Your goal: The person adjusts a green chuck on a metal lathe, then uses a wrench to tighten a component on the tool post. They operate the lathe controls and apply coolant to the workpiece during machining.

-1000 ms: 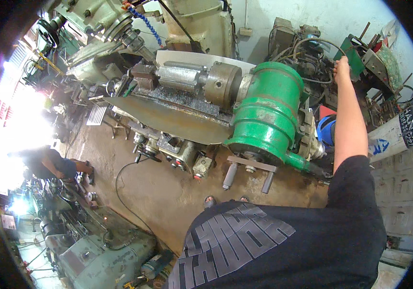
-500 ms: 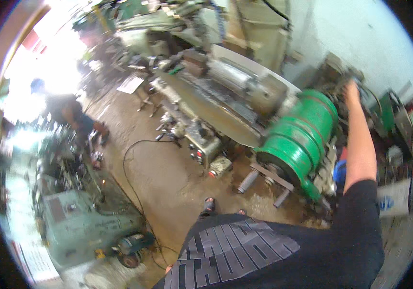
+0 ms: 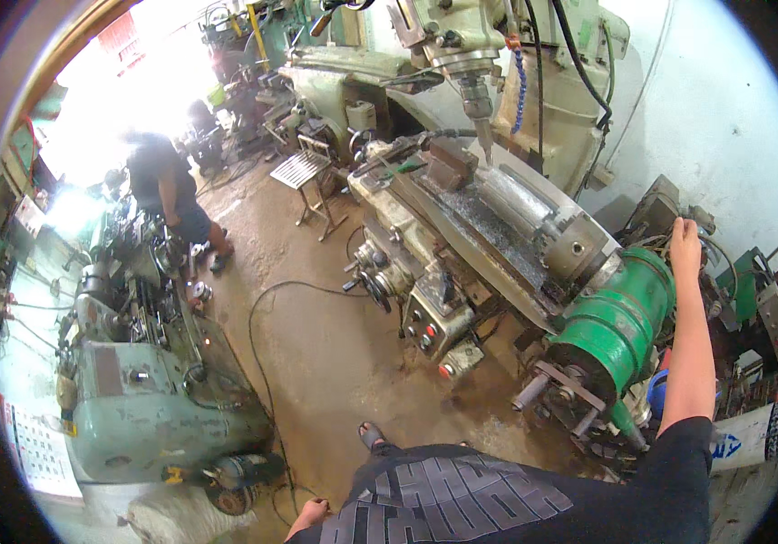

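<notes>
Green drum [image 3: 620, 315], far edge near right hand [image 3: 685, 247], wide floor [image 3: 325, 363] leftward.

The floor [image 3: 325, 363] is viewed from above through a fisheye lens worn on the head and angled downward. The black shirt [image 3: 607, 485] is shown nearest, the pale wall [image 3: 679, 118] farther off.
</notes>
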{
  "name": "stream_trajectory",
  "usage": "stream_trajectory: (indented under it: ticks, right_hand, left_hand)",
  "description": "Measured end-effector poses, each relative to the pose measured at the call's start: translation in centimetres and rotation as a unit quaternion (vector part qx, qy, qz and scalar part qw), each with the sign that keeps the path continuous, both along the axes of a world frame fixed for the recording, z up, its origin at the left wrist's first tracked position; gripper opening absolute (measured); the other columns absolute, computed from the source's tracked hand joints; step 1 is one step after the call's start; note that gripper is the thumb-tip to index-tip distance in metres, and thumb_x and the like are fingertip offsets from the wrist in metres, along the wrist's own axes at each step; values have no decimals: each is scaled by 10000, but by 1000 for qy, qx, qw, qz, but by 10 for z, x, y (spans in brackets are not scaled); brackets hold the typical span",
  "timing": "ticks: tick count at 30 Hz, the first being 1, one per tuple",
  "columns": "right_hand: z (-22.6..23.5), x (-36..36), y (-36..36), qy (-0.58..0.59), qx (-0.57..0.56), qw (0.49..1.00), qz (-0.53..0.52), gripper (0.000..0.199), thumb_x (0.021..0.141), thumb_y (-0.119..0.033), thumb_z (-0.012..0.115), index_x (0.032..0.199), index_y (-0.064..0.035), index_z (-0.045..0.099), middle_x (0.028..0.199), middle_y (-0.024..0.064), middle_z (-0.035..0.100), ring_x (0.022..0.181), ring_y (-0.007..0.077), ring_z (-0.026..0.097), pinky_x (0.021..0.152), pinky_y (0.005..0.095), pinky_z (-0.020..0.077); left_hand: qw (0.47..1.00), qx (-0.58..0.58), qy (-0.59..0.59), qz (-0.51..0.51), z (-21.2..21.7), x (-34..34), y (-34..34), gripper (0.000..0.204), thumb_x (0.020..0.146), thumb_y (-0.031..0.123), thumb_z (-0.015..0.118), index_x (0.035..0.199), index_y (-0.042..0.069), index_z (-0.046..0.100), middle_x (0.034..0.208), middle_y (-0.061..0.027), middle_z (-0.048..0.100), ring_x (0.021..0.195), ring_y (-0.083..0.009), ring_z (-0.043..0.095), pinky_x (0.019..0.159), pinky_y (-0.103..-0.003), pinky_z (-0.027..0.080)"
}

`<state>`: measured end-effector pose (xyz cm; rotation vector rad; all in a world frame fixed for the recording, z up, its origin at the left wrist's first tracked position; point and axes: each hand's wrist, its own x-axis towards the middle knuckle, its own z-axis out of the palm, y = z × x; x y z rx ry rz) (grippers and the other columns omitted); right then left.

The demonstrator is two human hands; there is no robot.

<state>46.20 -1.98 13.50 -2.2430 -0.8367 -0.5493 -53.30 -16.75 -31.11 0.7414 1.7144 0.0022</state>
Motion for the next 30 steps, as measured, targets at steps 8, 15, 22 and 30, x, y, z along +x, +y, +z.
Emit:
stream_trajectory:
  ticks: [8, 15, 22, 30]
  right_hand:
    - [72, -209, 71, 130, 43, 982, 128, 463, 1057, -420, 541, 1155, 22, 635, 952, 186, 716, 853, 251, 683, 810, 387, 528]
    - [151, -327, 255, 87, 204, 902, 371, 337, 1067, -314, 529, 1103, -17, 682, 1005, 75, 702, 957, 143, 597, 930, 299, 456]
    - [162, -276, 431, -64, 277, 899, 334, 415, 1091, -306, 395, 1286, -42, 650, 1213, 122, 687, 1157, 252, 634, 1064, 390, 444]
    - [143, -256, 515, 108, 534, 780, 308, 216, 1012, -188, 453, 920, -51, 592, 782, 20, 480, 749, 148, 458, 726, 267, 361]
  left_hand:
    - [997, 66, -20, -39, -18, -45, 166, 276, 1002, 202, 589, 1210, 30, 650, 946, -102, 723, 739, -224, 709, 575, -380, 551]
    - [989, 137, -55, 0, 1, -78, 247, 327, 1013, 198, 571, 1282, 26, 642, 1039, -109, 731, 833, -192, 711, 627, -333, 546]
    - [978, 169, -27, 120, 8, -119, 227, 358, 1009, 226, 580, 1294, 20, 648, 1017, -102, 745, 821, -173, 705, 628, -320, 532]
    - [981, -20, 180, 73, 20, -158, 122, 457, 944, 408, 561, 1069, -1, 723, 981, -217, 750, 866, -360, 728, 783, -473, 570]
